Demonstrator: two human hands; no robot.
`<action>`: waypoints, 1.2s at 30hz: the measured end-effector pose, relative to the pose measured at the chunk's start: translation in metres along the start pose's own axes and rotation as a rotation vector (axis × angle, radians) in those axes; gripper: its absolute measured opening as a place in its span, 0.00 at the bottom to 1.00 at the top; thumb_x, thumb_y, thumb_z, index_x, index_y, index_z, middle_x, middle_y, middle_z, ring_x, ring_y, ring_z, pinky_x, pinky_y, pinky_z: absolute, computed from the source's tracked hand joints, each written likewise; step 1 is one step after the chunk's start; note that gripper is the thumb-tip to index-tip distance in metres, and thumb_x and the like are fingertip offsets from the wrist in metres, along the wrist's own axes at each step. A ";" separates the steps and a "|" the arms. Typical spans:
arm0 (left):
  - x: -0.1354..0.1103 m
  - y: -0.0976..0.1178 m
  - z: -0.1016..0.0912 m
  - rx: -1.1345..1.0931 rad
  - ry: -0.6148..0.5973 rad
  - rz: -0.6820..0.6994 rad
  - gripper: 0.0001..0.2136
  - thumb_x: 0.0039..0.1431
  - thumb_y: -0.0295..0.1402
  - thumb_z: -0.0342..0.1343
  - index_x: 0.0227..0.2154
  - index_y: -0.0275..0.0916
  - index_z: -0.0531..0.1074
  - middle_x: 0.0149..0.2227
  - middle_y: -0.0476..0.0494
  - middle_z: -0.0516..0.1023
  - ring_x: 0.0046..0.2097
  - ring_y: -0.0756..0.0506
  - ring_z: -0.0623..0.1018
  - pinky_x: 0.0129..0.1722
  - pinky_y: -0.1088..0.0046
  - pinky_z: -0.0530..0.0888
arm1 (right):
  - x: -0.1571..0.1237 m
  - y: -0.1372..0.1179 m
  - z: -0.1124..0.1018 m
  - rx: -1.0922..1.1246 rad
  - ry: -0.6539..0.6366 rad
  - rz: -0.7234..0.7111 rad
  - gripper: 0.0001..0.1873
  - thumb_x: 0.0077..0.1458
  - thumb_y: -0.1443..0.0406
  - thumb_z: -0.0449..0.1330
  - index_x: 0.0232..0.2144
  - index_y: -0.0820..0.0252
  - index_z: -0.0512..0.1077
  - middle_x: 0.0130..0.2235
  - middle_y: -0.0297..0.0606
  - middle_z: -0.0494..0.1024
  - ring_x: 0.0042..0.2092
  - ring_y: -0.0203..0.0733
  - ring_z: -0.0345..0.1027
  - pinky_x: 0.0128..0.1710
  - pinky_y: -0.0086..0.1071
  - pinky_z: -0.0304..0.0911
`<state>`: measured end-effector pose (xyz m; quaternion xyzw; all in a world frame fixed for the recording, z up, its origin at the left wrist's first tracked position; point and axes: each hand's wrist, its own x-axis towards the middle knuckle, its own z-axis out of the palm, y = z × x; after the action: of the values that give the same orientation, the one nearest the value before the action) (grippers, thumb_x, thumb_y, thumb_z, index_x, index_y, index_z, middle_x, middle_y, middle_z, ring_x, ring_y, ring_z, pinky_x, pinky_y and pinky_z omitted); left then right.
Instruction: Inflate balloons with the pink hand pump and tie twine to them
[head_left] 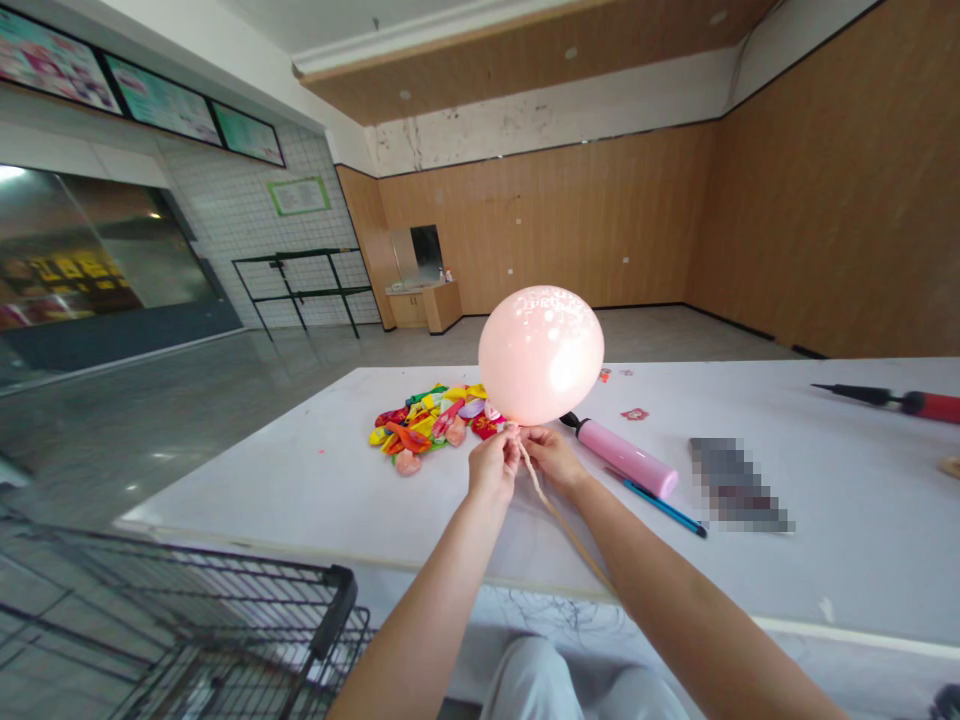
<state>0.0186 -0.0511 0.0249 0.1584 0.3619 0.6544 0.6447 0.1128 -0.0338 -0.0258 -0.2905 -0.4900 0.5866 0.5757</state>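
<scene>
A round, inflated pink balloon (540,355) with white printing stands above my two hands, its neck pointing down toward me. My left hand (495,462) pinches at the neck, where a beige string (551,508) meets it. Close against it, my right hand (551,455) is closed too, its fingertips at the same neck and string. The string's other end trails down across the table edge beside my right forearm. Just which strand each fingertip grips is too small to see. Left of my hands lies a pile of deflated balloons (427,425) in many colours.
On the white table (300,500), a pink hand pump (628,458) and a blue pen (666,507) lie right of my hands. Beyond are a blurred-out flat item (739,485) and a red-black pump (930,405). A black wire cart (247,600) stands at the lower left.
</scene>
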 end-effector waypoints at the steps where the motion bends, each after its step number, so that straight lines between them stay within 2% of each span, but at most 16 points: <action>1: 0.001 0.000 -0.001 0.006 -0.003 0.014 0.05 0.46 0.15 0.60 0.21 0.28 0.73 0.20 0.46 0.73 0.19 0.58 0.70 0.19 0.89 0.69 | 0.000 -0.001 -0.001 -0.025 0.005 -0.021 0.19 0.35 0.52 0.71 0.24 0.61 0.75 0.24 0.34 0.77 0.26 0.35 0.67 0.30 0.31 0.65; 4: 0.007 0.001 -0.003 0.030 -0.022 0.070 0.05 0.44 0.16 0.62 0.20 0.29 0.73 0.21 0.46 0.73 0.19 0.58 0.70 0.18 0.88 0.67 | 0.001 -0.004 -0.005 -0.124 0.056 -0.071 0.19 0.35 0.52 0.70 0.23 0.61 0.74 0.23 0.33 0.76 0.24 0.34 0.66 0.28 0.31 0.65; 8: 0.021 0.002 -0.008 0.096 -0.036 0.147 0.07 0.37 0.20 0.67 0.19 0.30 0.73 0.19 0.48 0.72 0.19 0.58 0.67 0.18 0.85 0.65 | 0.005 -0.003 -0.010 -0.338 0.160 -0.108 0.18 0.39 0.52 0.66 0.22 0.60 0.71 0.19 0.30 0.70 0.19 0.32 0.60 0.20 0.27 0.59; 11: 0.032 -0.001 -0.015 0.173 -0.066 0.233 0.11 0.34 0.27 0.70 0.18 0.30 0.72 0.17 0.50 0.70 0.19 0.58 0.66 0.18 0.84 0.63 | 0.006 0.000 -0.010 -0.459 0.186 -0.159 0.14 0.43 0.54 0.63 0.22 0.60 0.69 0.21 0.31 0.70 0.20 0.33 0.63 0.19 0.26 0.58; 15: 0.040 -0.010 -0.026 0.286 -0.093 0.323 0.16 0.31 0.37 0.71 0.19 0.31 0.73 0.15 0.52 0.68 0.18 0.57 0.65 0.19 0.81 0.63 | 0.007 0.004 -0.012 -0.425 0.179 -0.115 0.12 0.46 0.56 0.59 0.26 0.59 0.68 0.23 0.33 0.73 0.21 0.35 0.66 0.17 0.26 0.59; 19: 0.041 -0.017 -0.033 0.352 -0.078 0.351 0.19 0.30 0.41 0.71 0.22 0.32 0.76 0.17 0.50 0.71 0.19 0.55 0.68 0.21 0.78 0.67 | 0.008 0.004 -0.016 -0.459 0.197 -0.183 0.11 0.45 0.58 0.60 0.26 0.61 0.71 0.23 0.34 0.74 0.21 0.34 0.65 0.20 0.29 0.65; 24: 0.040 -0.021 -0.032 0.415 -0.032 0.401 0.14 0.34 0.39 0.70 0.21 0.33 0.76 0.18 0.48 0.73 0.19 0.52 0.70 0.21 0.76 0.69 | 0.004 0.001 -0.014 -0.541 0.131 -0.190 0.12 0.46 0.61 0.59 0.30 0.63 0.77 0.27 0.38 0.78 0.24 0.38 0.68 0.24 0.32 0.67; 29: 0.038 -0.023 -0.031 0.385 -0.027 0.420 0.08 0.39 0.33 0.67 0.22 0.34 0.77 0.19 0.47 0.75 0.21 0.51 0.73 0.23 0.75 0.71 | -0.003 -0.005 -0.009 -0.722 0.185 -0.297 0.10 0.48 0.64 0.58 0.31 0.62 0.77 0.34 0.41 0.80 0.33 0.41 0.72 0.35 0.32 0.67; 33: 0.036 -0.024 -0.030 0.409 -0.039 0.452 0.07 0.40 0.32 0.66 0.23 0.34 0.77 0.19 0.48 0.75 0.21 0.50 0.73 0.23 0.75 0.71 | -0.003 -0.010 -0.010 -0.783 0.246 -0.281 0.09 0.50 0.63 0.57 0.28 0.63 0.75 0.29 0.39 0.79 0.29 0.39 0.69 0.31 0.31 0.63; 36: 0.033 -0.024 -0.030 0.487 -0.071 0.515 0.06 0.41 0.32 0.65 0.23 0.34 0.77 0.17 0.49 0.73 0.20 0.50 0.72 0.21 0.75 0.70 | 0.000 -0.010 -0.012 -0.655 0.259 -0.285 0.11 0.49 0.60 0.58 0.27 0.63 0.74 0.28 0.38 0.77 0.28 0.38 0.66 0.28 0.29 0.60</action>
<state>0.0121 -0.0293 -0.0208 0.4163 0.4328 0.6841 0.4140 0.1275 -0.0323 -0.0209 -0.4598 -0.6101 0.2714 0.5855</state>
